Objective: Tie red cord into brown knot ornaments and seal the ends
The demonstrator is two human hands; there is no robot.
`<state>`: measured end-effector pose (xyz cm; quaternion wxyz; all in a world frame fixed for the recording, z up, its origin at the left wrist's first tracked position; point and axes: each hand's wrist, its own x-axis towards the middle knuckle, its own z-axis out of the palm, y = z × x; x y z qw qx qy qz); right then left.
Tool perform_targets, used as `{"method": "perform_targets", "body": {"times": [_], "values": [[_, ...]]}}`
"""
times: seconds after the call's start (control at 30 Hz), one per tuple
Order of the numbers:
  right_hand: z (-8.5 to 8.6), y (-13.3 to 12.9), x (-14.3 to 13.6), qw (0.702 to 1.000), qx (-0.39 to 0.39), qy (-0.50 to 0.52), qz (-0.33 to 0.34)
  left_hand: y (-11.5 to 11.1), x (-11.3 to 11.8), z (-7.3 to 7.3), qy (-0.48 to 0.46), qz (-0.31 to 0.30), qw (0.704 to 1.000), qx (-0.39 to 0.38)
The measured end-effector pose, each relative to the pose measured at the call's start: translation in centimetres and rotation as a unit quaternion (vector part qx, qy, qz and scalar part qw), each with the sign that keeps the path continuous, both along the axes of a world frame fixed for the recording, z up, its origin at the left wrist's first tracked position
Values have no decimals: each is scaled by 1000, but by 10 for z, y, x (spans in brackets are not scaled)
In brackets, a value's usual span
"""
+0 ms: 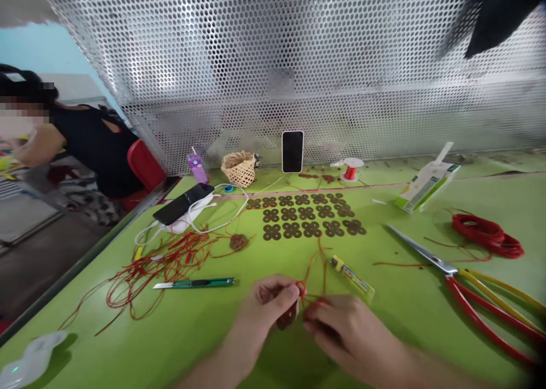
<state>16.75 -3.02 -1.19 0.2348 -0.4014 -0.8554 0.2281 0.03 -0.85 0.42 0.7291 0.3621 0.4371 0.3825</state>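
My left hand (273, 301) pinches a small dark-brown coin piece (287, 318) and the red cord (313, 258) where it is bunched above it. The lower part of the coin piece hangs beneath the fingers, partly hidden. Close by on the right, my right hand (341, 326) has its fingers closed on a strand of the same red cord. Loops of cord rise from between the hands toward rows of brown coin clusters (311, 228) on the green table. Just beyond my right hand lies a slim yellow tube (352, 276) with a printed label.
A green utility knife (194, 284) and tangled red cords (170, 258) lie left. Large scissors (452, 272) and a red cord bundle (486, 234) lie right. Behind are a woven basket (239, 169), a phone (292, 152) and a thread spool (351, 170). A person (89, 144) sits left.
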Motion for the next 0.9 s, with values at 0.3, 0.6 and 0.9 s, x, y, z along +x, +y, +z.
{"method": "perform_targets", "body": {"times": [0.3,0.6,0.9], "values": [[28,-19,10,990,47,132,19,3,-3,-2,249,-47,940,228],[23,-1,24,956,-102,244,-129,-9,1,12,279,-166,894,309],[9,5,26,898,-231,334,-170,-12,-1,15,219,-173,920,275]]}}
